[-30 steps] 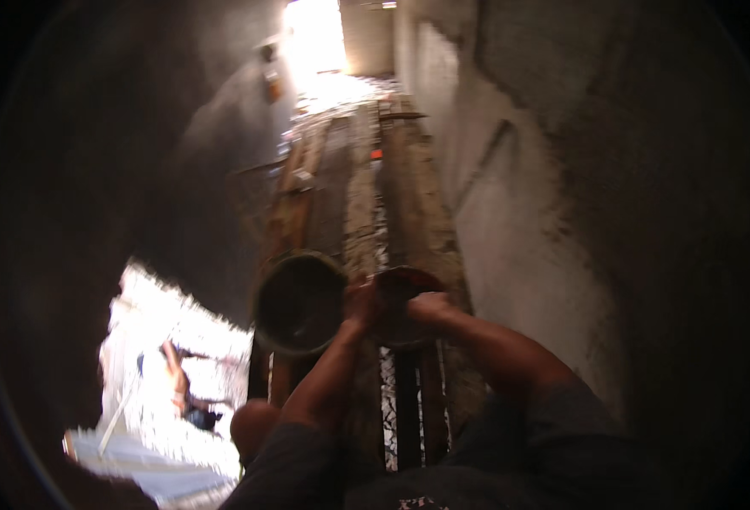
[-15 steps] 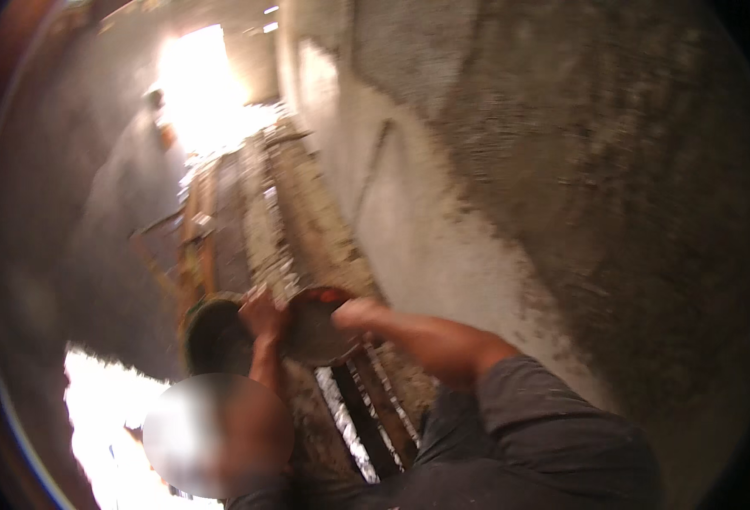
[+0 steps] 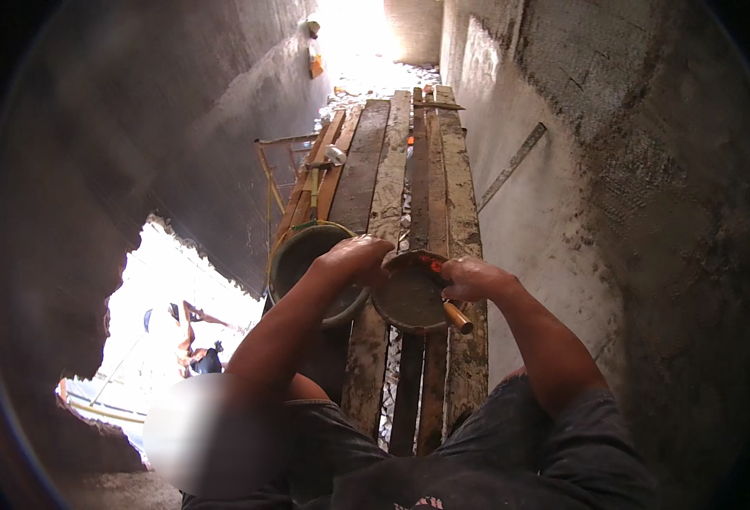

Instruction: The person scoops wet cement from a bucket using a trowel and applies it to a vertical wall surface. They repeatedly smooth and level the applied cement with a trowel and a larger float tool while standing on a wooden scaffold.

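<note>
A shallow round basin (image 3: pixel 410 316) of grey wet mix is held between my hands above the planks. My left hand (image 3: pixel 359 257) is closed on its left rim; the fingertips are partly hidden. On the right rim, beside a red-orange patch, my right hand (image 3: pixel 474 279) is closed as well. A tool's wooden handle (image 3: pixel 458 318) sticks out over the rim just below my right hand, its other end out of sight in the basin. Left of the basin stands a larger dark bucket (image 3: pixel 294 270), partly covered by my left forearm.
Rough wooden planks (image 3: pixel 389 183) run ahead, with gaps between them. A hammer (image 3: pixel 315 174) lies on them. Plastered walls rise on both sides, and a straight bar (image 3: pixel 512 166) leans at the right wall (image 3: pixel 553 221). A person (image 3: pixel 192 344) is visible through the broken opening at lower left.
The view has swung and steadied, so the planks now run straight ahead. Both hands are still at the basin, and the wooden handle now shows by my right hand.
</note>
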Demonstrator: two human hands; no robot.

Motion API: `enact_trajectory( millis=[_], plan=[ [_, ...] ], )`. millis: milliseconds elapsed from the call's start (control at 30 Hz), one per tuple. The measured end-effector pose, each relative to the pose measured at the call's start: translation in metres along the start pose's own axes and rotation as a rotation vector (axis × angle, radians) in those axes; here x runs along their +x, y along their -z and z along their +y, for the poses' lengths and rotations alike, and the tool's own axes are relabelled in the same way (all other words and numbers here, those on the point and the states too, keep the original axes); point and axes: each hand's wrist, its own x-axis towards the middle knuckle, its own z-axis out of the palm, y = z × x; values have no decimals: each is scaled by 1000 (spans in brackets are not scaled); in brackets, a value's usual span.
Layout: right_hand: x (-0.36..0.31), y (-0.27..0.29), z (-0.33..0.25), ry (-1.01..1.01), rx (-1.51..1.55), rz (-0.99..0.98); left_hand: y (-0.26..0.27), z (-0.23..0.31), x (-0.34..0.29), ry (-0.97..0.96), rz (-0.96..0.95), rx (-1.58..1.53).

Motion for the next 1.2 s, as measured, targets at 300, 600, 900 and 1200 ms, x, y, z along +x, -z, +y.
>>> enact_trajectory(
  millis=[300,600,900,1200],
  plan=[
    [10,-2,32,-36,163,-44,-39,-82,-29,113,51,-17],
    [-4,12,9,-101,16,35,-68,-115,14,252,-121,-116],
    [56,-13,-88,180,529,280,-162,-229,64,434,-73,-286],
    [273,-142,-142,-31,1262,398,-198,-242,67,516,18,-377]
  ],
)
